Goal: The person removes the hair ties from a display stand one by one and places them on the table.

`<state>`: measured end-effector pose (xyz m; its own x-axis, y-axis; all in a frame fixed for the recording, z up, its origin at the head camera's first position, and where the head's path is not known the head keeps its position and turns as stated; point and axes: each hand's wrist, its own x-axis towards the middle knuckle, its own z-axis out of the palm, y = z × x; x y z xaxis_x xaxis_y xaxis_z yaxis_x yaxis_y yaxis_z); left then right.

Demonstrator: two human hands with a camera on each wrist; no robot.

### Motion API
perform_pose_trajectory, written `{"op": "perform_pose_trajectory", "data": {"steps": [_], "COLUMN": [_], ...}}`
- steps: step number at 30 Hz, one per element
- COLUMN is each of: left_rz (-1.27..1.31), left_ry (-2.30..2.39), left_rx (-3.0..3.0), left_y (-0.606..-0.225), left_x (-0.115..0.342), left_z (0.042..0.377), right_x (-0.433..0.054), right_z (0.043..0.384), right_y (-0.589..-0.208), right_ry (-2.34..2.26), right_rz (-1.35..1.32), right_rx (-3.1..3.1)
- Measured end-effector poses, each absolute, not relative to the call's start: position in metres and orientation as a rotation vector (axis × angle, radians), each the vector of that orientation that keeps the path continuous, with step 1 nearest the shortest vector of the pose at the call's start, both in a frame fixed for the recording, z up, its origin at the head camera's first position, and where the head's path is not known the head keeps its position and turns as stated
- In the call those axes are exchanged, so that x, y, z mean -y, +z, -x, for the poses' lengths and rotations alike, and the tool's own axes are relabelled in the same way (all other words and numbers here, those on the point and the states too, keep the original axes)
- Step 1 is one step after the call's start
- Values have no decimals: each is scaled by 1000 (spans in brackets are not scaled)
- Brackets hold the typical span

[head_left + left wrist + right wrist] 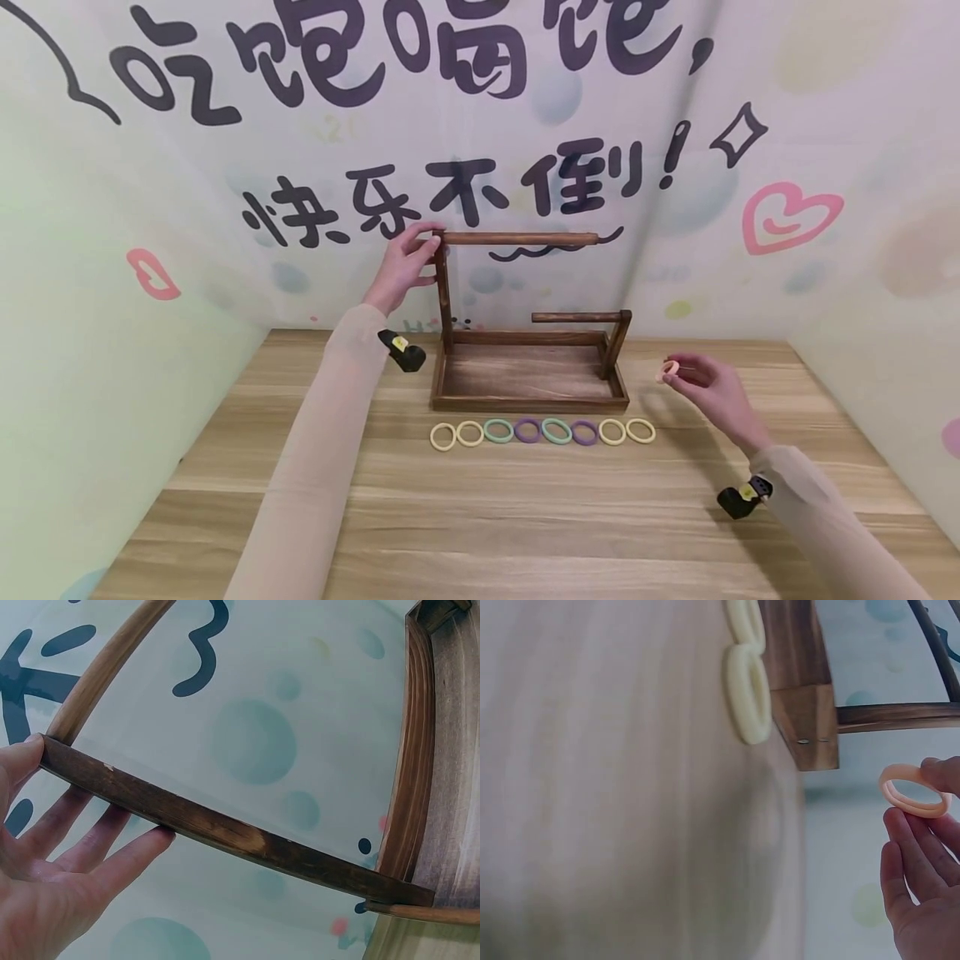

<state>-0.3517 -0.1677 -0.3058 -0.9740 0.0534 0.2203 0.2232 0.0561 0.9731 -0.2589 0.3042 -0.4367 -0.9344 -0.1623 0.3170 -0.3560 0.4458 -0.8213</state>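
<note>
A dark brown wooden stand has a tray base, a tall post with a long bar at the left, and a shorter post with a short bar at the right. My left hand grips the top of the tall post, thumb at its end and fingers against its side. To the right of the stand, my right hand pinches a pale pink ring between thumb and fingers, above the table. Along the stand's front lies a row of yellow, green and purple rings.
The wood-grain table meets a pale printed backdrop close behind the stand. Another pale printed panel rises along the left side. Both wrists carry small black cameras.
</note>
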Motion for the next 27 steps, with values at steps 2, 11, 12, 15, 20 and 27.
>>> {"op": "perform_pose_trajectory", "data": {"steps": [2,11,12,15,20,27], "left_rz": [293,284,284,283,287,297], "left_ry": [-2056,-2059,-2057,-2064,-2073,-2053], "left_rx": [2190,2189,2192,2189,2184,2186], "left_y": [-306,-306,-306,-306,-306,-306], "left_x": [168,168,168,167,166,167], "left_z": [352,352,352,352,352,353], "right_x": [-304,-304,-304,-306,-313,-320], "right_z": [256,243,242,238,234,231], "right_y": [-439,-449,-450,-453,-458,-461], "right_ry": [1493,1524,1537,1553,1516,1548], "right_rz": [-452,-421,-419,-413,-433,-577], "right_rx": [2516,2524,2523,2524,2556,2615]}}
